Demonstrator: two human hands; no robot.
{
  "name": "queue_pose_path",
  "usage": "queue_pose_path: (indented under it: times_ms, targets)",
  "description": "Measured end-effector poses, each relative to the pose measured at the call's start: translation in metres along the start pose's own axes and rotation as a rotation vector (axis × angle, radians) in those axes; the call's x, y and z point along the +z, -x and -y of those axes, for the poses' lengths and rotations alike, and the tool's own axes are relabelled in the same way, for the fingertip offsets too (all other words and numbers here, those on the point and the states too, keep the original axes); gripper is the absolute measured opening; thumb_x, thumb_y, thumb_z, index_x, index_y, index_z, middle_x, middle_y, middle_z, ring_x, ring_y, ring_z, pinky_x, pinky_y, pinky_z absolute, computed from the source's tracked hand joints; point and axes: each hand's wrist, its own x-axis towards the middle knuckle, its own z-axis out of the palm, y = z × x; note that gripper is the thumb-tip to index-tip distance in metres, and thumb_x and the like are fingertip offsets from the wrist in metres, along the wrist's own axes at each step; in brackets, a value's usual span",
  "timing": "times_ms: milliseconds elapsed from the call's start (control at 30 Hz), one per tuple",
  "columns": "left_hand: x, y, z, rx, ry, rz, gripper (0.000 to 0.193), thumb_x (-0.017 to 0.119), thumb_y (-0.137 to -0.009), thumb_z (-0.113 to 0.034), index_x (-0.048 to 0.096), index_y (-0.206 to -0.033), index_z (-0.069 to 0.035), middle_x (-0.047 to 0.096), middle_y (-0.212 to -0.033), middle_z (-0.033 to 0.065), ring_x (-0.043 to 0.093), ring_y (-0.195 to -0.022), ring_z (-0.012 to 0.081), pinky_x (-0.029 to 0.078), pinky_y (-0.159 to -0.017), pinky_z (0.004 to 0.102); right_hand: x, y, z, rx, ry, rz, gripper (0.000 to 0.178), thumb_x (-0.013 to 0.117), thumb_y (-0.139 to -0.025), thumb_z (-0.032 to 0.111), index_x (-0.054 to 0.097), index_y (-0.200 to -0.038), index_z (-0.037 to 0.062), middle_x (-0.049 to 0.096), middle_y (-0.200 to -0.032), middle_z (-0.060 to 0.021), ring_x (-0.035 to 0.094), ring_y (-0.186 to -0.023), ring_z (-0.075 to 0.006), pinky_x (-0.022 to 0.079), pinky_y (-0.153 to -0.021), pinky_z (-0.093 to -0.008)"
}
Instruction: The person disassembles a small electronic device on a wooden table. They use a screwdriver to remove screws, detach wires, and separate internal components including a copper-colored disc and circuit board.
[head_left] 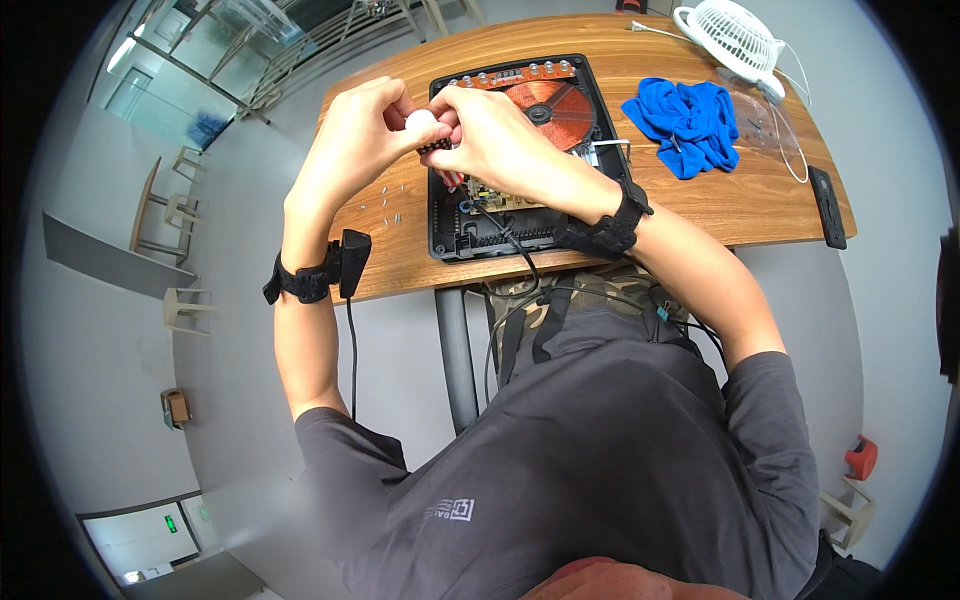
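Note:
Above the left side of an opened induction cooker, both my hands meet with bent fingers. Between them is a small part with a pale round face and a dark, studded lower side; its exact kind is unclear. My left hand pinches it from the left, thumb in front. From the right, my right hand grips it and covers some of the housing. The black housing holds a copper coil, an orange strip board along its far edge and a tan circuit board, partly hidden beneath my right forearm.
Several small screws lie on the wooden table left of the cooker. To its right are a crumpled blue cloth, a clear bag, a white fan with its cable, and a black bar at the edge.

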Motion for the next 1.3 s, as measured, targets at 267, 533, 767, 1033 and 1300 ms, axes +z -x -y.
queue_pose_path:
  times_ms: [267,533,767,1033,1300]
  targets:
    - [-0.002,0.007,0.008,0.108,0.290,0.062,0.024,0.079,-0.091,-0.016,0.069,-0.099,0.004,0.065,-0.090,0.0041,0.065,-0.069,0.0072,0.051,-0.061,0.0232,0.000,0.003,0.000,0.081,-0.068,0.093,0.041,0.082,-0.081,0.020,0.066,-0.108,-0.0075,0.074,-0.091,-0.0202,0.074,-0.091,-0.0289,0.057,-0.081,-0.0386]
    - [0.003,-0.003,0.000,0.026,0.029,0.070,0.025,0.080,-0.090,-0.017,0.067,-0.100,0.003,0.066,-0.091,0.0051,0.063,-0.069,0.0071,0.051,-0.060,0.0243,0.005,0.002,-0.005,0.008,0.036,0.036,0.035,0.083,-0.080,0.019,0.066,-0.098,-0.0051,0.072,-0.087,-0.0205,0.073,-0.084,-0.0332,0.056,-0.074,-0.0429]
    - [0.004,0.010,0.009,0.086,0.430,0.064,0.029,0.081,-0.089,-0.018,0.069,-0.108,0.000,0.069,-0.099,0.0068,0.066,-0.073,0.0119,0.053,-0.065,0.0257,0.008,0.005,-0.006,0.095,-0.053,0.050,0.037,0.077,-0.081,0.017,0.063,-0.101,-0.0102,0.071,-0.090,-0.0276,0.073,-0.088,-0.0411,0.057,-0.078,-0.0449]
    - [-0.001,0.005,0.005,-0.023,-0.026,0.044,0.029,0.082,-0.087,-0.019,0.066,-0.100,0.002,0.070,-0.087,0.0049,0.067,-0.074,0.0103,0.053,-0.065,0.0263,0.012,0.004,-0.013,-0.014,0.112,-0.004,0.047,0.085,-0.079,0.023,0.065,-0.111,-0.0049,0.067,-0.086,-0.0154,0.067,-0.081,-0.0284,0.054,-0.075,-0.0407]
    - [0.001,0.010,0.008,0.081,0.360,0.042,0.026,0.080,-0.090,-0.015,0.066,-0.103,0.001,0.071,-0.090,0.0033,0.068,-0.076,0.0092,0.054,-0.069,0.0250,0.003,0.007,-0.001,0.139,0.023,0.080,0.042,0.076,-0.080,0.020,0.064,-0.111,-0.0044,0.071,-0.088,-0.0187,0.072,-0.081,-0.0313,0.055,-0.074,-0.0408]
